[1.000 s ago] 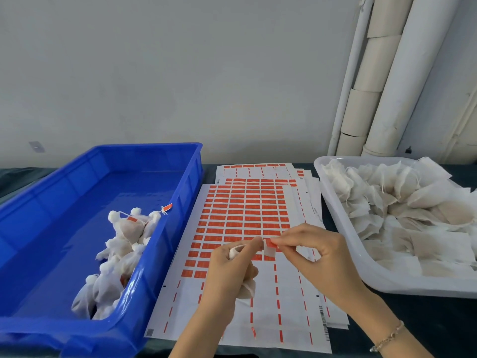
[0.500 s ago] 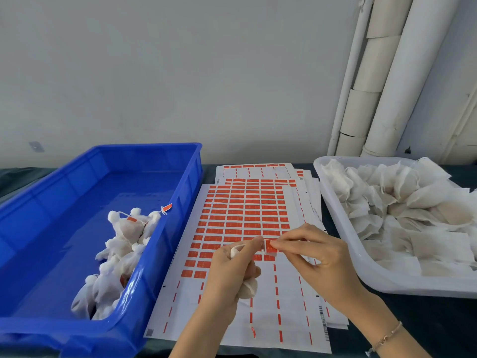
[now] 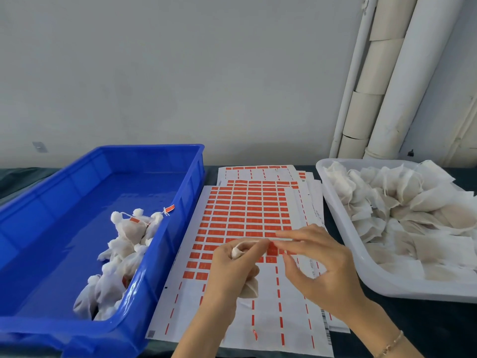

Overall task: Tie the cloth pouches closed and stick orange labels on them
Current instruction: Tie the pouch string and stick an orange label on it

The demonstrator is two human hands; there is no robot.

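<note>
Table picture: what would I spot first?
The sheet of bright orange labels in the middle, where the left hand grips a pouch and the right hand pinches its string. Left, a blue bin holds tied pouches; right, a white tub holds loose ones.

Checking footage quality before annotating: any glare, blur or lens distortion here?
Head view: white glare patches inside the blue bin; head view: pipes at right lean and bow from the wide lens; head view: print on the orange label sheet too soft to read.
</note>
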